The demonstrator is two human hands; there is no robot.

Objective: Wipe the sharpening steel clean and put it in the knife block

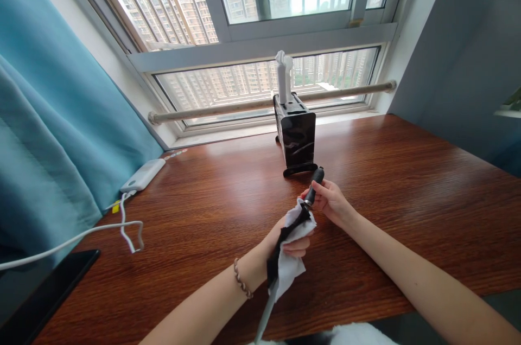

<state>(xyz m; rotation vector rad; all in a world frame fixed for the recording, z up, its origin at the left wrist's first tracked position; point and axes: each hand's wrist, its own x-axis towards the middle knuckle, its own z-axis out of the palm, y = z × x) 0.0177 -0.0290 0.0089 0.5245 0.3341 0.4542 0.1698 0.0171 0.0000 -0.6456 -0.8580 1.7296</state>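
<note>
My right hand (331, 204) grips a sharpening steel by its black ribbed handle (315, 185), which points up and away from me. A metal collar shows below the handle. My left hand (299, 244) is closed round a white and black cloth (291, 258) wrapped about the steel's shaft. Below the cloth the grey end of the shaft (265, 317) sticks out toward me; its middle is hidden. Just beyond my hands a black knife block (299, 139) stands on the table, with white upright pieces (284, 79) in its top.
The brown wooden table (211, 187) reaches to the window. At the left lie a white power strip (143, 174), a white cable (126, 231) and a dark flat screen-like thing (52, 296). A blue curtain (52, 90) hangs beside them. A pale rail (220, 112) crosses the window.
</note>
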